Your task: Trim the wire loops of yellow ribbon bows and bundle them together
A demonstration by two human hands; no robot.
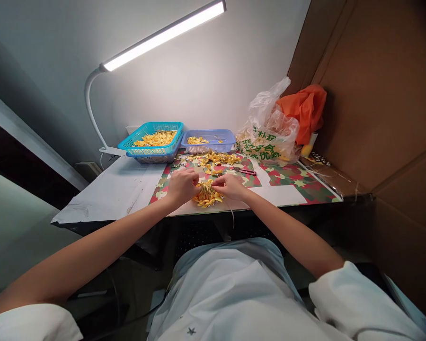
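Note:
A bunch of small yellow ribbon-like pieces with thin gold stems (208,199) lies at the table's front edge, between my two hands. My left hand (183,186) is closed at its left side, fingertips pinched on the bunch. From the right, my right hand (230,186) pinches the stems near the top of the bunch. What exactly lies between the fingertips is too small to see. A thin pale string (232,213) hangs over the table edge below my right hand. Just behind the hands is a loose heap of similar yellow pieces (216,158).
A turquoise basket (151,125) and a lavender basket (227,135), both holding yellow pieces, stand at the back. Pink-handled tweezers or a similar tool (246,171) lies right of the heap. A plastic bag (266,137) and orange cloth (303,109) sit back right. A lamp (163,35) arches overhead.

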